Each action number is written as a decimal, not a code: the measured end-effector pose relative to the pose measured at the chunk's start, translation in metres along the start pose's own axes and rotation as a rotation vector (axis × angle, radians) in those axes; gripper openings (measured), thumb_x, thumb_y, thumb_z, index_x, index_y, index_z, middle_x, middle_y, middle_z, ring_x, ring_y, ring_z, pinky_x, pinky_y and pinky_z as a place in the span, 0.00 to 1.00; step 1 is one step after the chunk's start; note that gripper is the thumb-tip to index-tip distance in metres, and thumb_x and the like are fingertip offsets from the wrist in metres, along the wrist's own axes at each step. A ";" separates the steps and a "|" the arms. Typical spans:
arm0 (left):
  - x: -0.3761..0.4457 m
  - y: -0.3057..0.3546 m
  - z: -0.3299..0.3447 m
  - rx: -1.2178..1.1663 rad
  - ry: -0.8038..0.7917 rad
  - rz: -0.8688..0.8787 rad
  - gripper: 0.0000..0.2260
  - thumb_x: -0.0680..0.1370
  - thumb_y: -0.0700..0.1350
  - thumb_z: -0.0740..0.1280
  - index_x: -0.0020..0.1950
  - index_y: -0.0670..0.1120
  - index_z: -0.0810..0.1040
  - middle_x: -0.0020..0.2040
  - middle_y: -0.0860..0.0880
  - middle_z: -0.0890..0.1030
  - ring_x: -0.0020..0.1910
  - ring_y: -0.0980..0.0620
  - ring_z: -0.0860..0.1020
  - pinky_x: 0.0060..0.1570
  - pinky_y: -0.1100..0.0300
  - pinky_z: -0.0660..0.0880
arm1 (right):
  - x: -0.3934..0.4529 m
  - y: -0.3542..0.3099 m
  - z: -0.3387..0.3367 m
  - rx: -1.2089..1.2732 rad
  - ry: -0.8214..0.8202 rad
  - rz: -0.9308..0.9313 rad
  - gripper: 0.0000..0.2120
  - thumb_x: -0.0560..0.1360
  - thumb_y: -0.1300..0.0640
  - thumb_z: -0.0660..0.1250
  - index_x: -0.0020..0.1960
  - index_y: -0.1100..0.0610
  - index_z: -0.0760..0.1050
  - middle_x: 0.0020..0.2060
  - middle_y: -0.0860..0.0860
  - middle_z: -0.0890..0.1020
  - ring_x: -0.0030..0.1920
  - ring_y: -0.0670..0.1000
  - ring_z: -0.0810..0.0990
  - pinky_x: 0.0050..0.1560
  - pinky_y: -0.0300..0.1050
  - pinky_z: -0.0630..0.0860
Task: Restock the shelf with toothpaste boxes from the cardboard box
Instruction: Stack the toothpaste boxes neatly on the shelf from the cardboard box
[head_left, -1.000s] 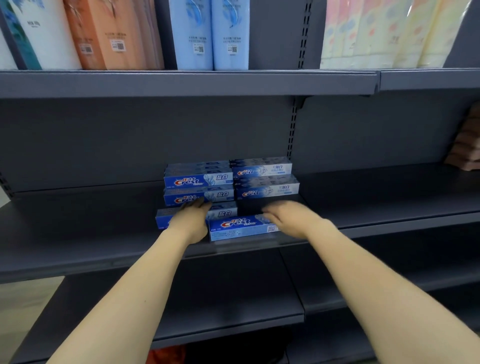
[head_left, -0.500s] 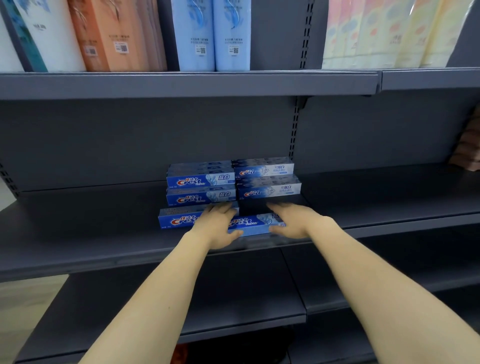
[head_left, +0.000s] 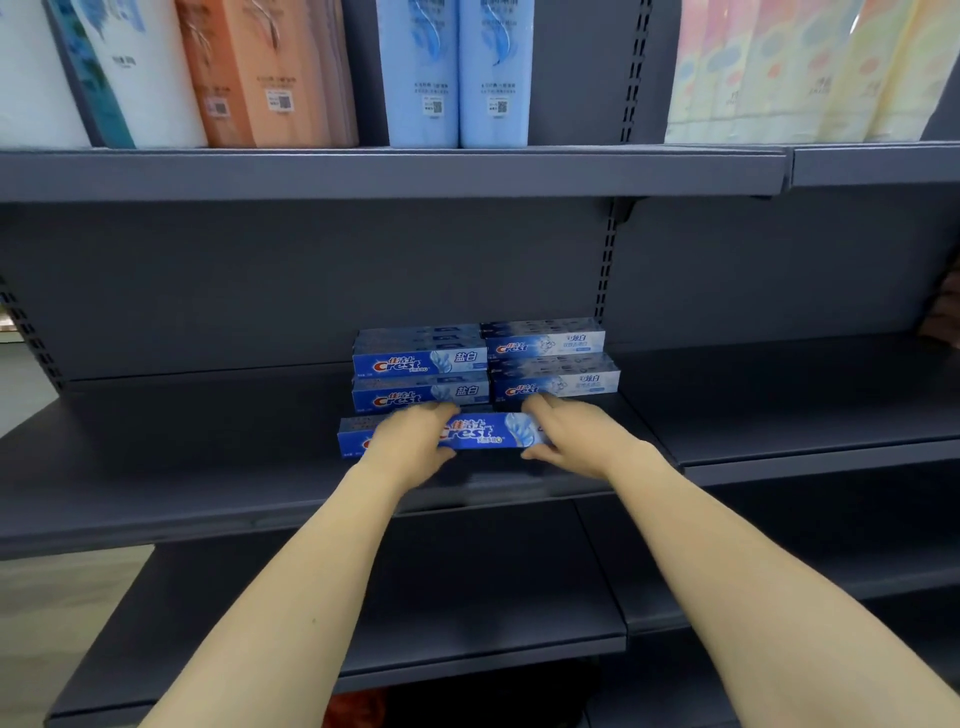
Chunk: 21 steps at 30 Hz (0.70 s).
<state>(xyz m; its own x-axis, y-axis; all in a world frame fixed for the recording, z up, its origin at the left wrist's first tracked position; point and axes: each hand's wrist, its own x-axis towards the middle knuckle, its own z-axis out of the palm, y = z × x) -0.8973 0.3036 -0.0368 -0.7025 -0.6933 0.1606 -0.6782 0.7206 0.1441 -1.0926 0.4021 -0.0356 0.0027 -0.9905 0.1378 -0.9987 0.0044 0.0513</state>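
Both hands are on one toothpaste box (head_left: 480, 432) right now: my left hand (head_left: 415, 441) is curled over its left end, thumb underneath, and my right hand (head_left: 569, 434) is curled round the right end the same way. So it's gripped at both short ends, sitting just off the front of the middle shelf (head_left: 208, 467), around 12 o'clock from where I'm standing.

Handling-wise I'd guess this thing is light and stiff, thin card with a tube inside. It looks glossy, so probably a bit slippery, and the long faces would likely dent if I squeezed hard. The ends feel like the sane place to hold it, since that also lets me square it up.

Behind it at 12 there are two short stacks: the darker blue stack (head_left: 421, 376) to the left and the paler stack (head_left: 553, 364) to the right, touching each other. Another loose box (head_left: 353, 439) lies at about 11, partly under my left hand.

Can't see the cardboard box at all. Up top at 12 the upper shelf (head_left: 389, 171) holds tall packs (head_left: 452, 73).
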 end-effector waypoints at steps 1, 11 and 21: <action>0.000 -0.006 -0.005 0.008 0.039 -0.013 0.22 0.76 0.47 0.68 0.69 0.50 0.68 0.65 0.49 0.74 0.62 0.46 0.74 0.56 0.52 0.73 | 0.005 -0.005 -0.002 0.007 0.021 0.008 0.24 0.76 0.45 0.66 0.64 0.58 0.65 0.58 0.55 0.76 0.53 0.56 0.77 0.45 0.47 0.71; -0.010 -0.060 -0.019 0.127 0.091 -0.172 0.21 0.75 0.49 0.69 0.66 0.49 0.69 0.64 0.49 0.76 0.60 0.47 0.75 0.55 0.54 0.73 | 0.058 -0.052 -0.004 0.015 -0.020 -0.113 0.28 0.78 0.51 0.63 0.74 0.55 0.59 0.70 0.54 0.67 0.66 0.57 0.70 0.63 0.49 0.69; 0.011 -0.083 -0.009 0.258 0.073 -0.045 0.27 0.77 0.52 0.66 0.73 0.48 0.62 0.72 0.50 0.67 0.71 0.49 0.62 0.67 0.56 0.60 | 0.079 -0.056 0.005 0.050 0.044 -0.059 0.23 0.77 0.58 0.65 0.71 0.56 0.64 0.69 0.53 0.69 0.66 0.55 0.69 0.61 0.47 0.70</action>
<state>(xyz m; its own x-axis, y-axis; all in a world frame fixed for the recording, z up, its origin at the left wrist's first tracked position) -0.8465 0.2363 -0.0386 -0.6591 -0.7157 0.2310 -0.7478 0.6564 -0.0998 -1.0369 0.3228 -0.0323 0.0632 -0.9817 0.1795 -0.9980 -0.0621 0.0118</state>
